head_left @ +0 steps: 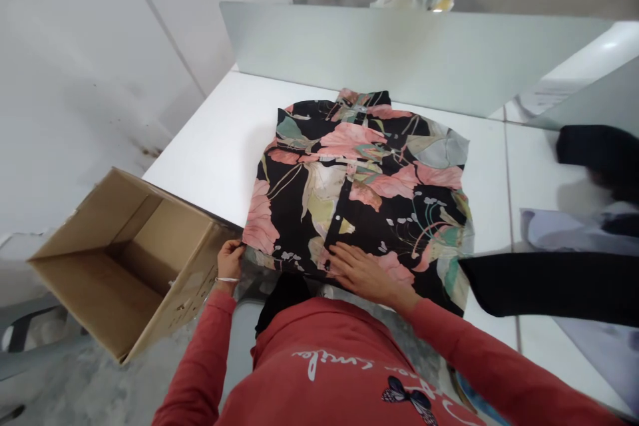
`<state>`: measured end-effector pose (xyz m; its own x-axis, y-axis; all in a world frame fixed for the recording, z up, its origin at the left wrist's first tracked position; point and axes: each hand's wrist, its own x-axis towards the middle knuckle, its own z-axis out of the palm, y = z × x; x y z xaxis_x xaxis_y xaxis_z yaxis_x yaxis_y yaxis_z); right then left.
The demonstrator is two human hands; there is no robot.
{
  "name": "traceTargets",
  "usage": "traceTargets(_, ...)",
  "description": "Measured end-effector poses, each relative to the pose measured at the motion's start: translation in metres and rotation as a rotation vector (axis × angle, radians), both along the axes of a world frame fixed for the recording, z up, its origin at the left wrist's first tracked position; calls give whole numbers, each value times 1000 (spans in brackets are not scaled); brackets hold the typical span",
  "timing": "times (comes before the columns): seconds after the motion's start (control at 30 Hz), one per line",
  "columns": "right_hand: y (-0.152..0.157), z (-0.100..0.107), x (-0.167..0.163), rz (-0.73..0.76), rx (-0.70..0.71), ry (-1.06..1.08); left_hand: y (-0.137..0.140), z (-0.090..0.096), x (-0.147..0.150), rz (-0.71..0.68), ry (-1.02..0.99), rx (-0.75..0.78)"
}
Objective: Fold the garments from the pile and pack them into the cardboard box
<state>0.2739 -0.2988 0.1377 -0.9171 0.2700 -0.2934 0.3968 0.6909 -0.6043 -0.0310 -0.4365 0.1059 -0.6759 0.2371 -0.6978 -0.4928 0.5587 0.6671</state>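
A black floral shirt (367,210) with pink and green print lies spread on the white table, its collar toward the back and its button front facing up. At the shirt's near left corner, my left hand (230,261) pinches the fabric edge between thumb and fingers. My right hand (360,273) rests flat on the lower front beside the button placket, fingers stretched out. The near hem reaches the table's front edge.
An open cardboard box (124,253) stands at the left, below table height. A pale divider panel (389,56) closes off the back. On the right, a black cloth strip (554,286) touches the shirt, and a dark sleeve (599,153) of another person shows.
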Motion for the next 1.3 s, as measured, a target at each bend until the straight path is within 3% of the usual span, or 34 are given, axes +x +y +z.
traceTargets(0.13,0,-3,16,-20,34,12,-3,4,-6,95,-67,14)
traceTargets(0.3,26,-7,11,-39,-72,61,6,5,-9,128,-261,-8)
traceTargets(0.47,97,-35,-40,-150,-75,76,19,5,-5,67,-537,-41)
traceTargets(0.67,173,-81,-121,-258,-148,-142,12,12,-3,63,-513,-77)
traceTargets(0.8,192,-96,-156,-278,-154,-226,10,15,-2,53,-447,-107)
traceTargets(0.93,185,-99,-164,-299,-187,-151,19,20,-6,7,-455,-78)
traceTargets(1.03,171,-96,-137,-350,-223,-10,27,20,-11,-38,-538,-70)
traceTargets(1.1,161,-89,-98,-483,-234,5,30,17,-14,-50,-546,-119)
traceTargets(1.2,143,-61,-14,-861,-220,-104,32,13,-16,-50,-481,-184)
traceTargets(1.3,110,-10,76,-1312,-151,-288,35,11,-18,-42,-470,-213)
